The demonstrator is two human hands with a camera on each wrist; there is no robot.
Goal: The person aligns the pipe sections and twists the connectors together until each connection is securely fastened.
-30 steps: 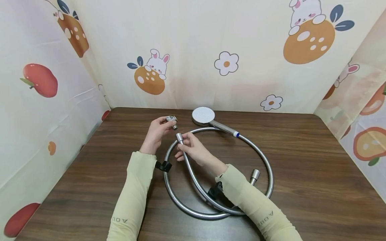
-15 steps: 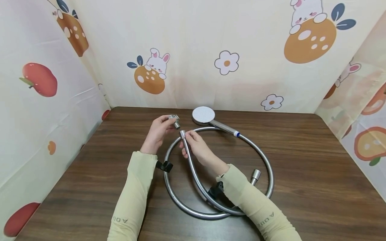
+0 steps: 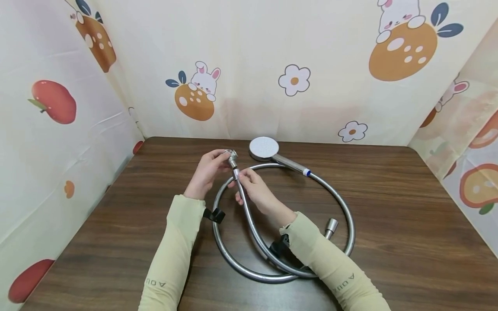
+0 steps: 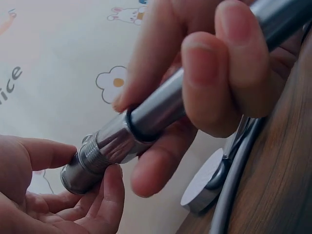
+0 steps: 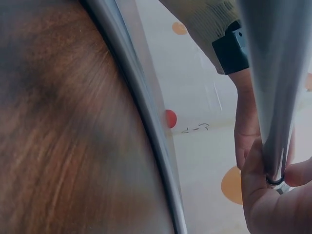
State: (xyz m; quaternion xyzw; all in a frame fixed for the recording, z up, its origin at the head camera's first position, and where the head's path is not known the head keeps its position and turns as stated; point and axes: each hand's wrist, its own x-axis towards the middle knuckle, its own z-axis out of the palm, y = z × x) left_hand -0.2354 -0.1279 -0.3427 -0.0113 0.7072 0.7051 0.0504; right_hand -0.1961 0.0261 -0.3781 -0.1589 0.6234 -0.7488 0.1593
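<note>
My left hand [image 3: 207, 172] pinches a small chrome fitting [image 3: 232, 158] with a threaded end. My right hand [image 3: 257, 193] holds the metal shower hose [image 3: 249, 216] just below its end, the fingers around the end nut [image 3: 236, 173]. Fitting and nut meet in line, end to end. Seen from the left wrist, the nut [image 4: 117, 135] sits against the fitting's thread [image 4: 90, 156], part of which shows. How far the two are engaged cannot be told. From the right wrist, the hose [image 5: 278, 97] fills the right side, its end partly hidden by fingers.
The hose lies in a large loop on the wooden table [image 3: 389, 216]. Its other end [image 3: 331, 226] rests at the loop's right side. A shower head [image 3: 263, 148] with a chrome handle lies at the back edge, before a patterned curtain [image 3: 249, 86].
The hose end has moved up and slightly right in my right hand. My left hand has brought the fitting down and right onto it, closing the gap between them.
</note>
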